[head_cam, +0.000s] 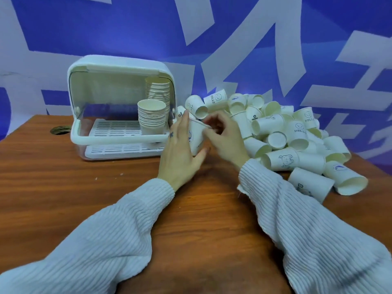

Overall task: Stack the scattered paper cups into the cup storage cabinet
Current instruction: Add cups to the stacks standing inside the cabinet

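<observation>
Head view: a person in ribbed pale sleeves works at a brown wooden bench (84,187) before a blue-and-white wall.
Held cup: a white paper cup (196,137) with a blue print stands upright between both hands, near the bench's middle.
Left grip: the left hand (180,151) wraps the cup's side, fingers reaching up its far wall and thumb on the near side.
Right grip: the right hand (222,136) pinches the cup's rim with curled fingers.
Loose cups: a heap of white cups (286,134), some marked "HELLO", some with small drawings, lies on its sides just right of the hands and spreads to the bench's right edge.
Cabinet: the white cup storage cabinet (118,66) stands open at the left rear, just beside the left hand.
Stacks: two nested stacks (151,116) stand at its right end on a slatted tray.
Open room: bare slats left of the stacks; bare wood in front.
</observation>
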The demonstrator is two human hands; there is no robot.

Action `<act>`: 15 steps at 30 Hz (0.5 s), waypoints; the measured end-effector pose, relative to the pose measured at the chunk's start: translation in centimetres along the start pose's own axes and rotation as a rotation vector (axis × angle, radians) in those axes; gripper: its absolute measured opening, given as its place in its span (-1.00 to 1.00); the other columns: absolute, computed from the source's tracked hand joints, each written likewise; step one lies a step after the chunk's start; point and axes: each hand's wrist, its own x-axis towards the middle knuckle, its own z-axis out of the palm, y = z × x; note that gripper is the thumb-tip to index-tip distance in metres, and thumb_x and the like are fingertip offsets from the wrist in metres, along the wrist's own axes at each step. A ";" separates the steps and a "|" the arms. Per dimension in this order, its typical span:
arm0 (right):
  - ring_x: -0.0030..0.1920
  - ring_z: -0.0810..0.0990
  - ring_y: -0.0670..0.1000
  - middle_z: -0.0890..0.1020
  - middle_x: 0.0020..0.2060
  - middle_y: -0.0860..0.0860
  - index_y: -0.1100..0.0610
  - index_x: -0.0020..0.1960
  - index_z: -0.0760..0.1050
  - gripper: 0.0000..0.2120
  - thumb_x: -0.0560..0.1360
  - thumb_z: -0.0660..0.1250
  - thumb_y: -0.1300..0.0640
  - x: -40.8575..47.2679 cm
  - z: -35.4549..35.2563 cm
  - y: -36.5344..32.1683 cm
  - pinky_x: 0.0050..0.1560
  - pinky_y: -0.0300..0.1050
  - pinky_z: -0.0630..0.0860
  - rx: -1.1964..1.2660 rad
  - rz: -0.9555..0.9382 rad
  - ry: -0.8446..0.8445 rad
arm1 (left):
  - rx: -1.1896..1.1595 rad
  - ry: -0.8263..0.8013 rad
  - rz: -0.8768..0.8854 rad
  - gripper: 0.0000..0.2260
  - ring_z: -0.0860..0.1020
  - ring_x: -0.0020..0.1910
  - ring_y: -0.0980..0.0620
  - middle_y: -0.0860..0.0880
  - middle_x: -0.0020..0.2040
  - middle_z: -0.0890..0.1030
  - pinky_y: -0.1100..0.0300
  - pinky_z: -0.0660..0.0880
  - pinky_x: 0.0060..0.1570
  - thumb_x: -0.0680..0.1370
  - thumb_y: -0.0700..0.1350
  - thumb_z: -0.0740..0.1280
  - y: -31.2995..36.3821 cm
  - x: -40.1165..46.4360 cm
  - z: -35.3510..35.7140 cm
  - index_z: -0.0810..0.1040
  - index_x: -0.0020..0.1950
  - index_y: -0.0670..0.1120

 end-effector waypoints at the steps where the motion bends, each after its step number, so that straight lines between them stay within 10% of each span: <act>1: -0.19 0.55 -0.11 0.63 -0.17 -0.16 -0.03 -0.06 0.57 -0.82 0.43 0.38 0.22 -0.5 -0.1 0.1 -0.07 -0.25 0.49 -0.023 0.014 -0.057 | -0.022 -0.035 -0.036 -0.19 0.30 0.55 -0.09 -0.11 0.59 0.30 -0.03 0.32 0.47 0.58 0.10 0.41 -0.1 -0.2 0.0 0.03 0.68 -0.06; 8: 0.43 0.41 0.15 0.48 0.46 0.01 -0.02 0.49 0.43 -0.55 0.61 0.25 0.09 4.6 -5.3 4.1 0.38 0.11 0.38 -0.914 0.035 0.013 | 0.017 -0.088 -0.101 -0.29 0.33 0.50 0.00 -0.02 0.54 0.32 0.02 0.33 0.41 0.58 0.05 0.39 -0.2 -1.3 -0.8 0.13 0.65 0.01; 15: 0.24 0.51 0.18 0.63 0.23 0.07 0.00 0.35 0.54 -0.70 0.64 0.26 0.06 6.4 -7.2 5.1 0.24 0.08 0.38 -1.332 -0.050 -0.131 | 0.000 -0.119 -0.019 -0.29 0.37 0.44 0.01 0.00 0.48 0.34 0.06 0.40 0.31 0.58 0.04 0.38 0.4 -1.9 -0.9 0.12 0.65 0.04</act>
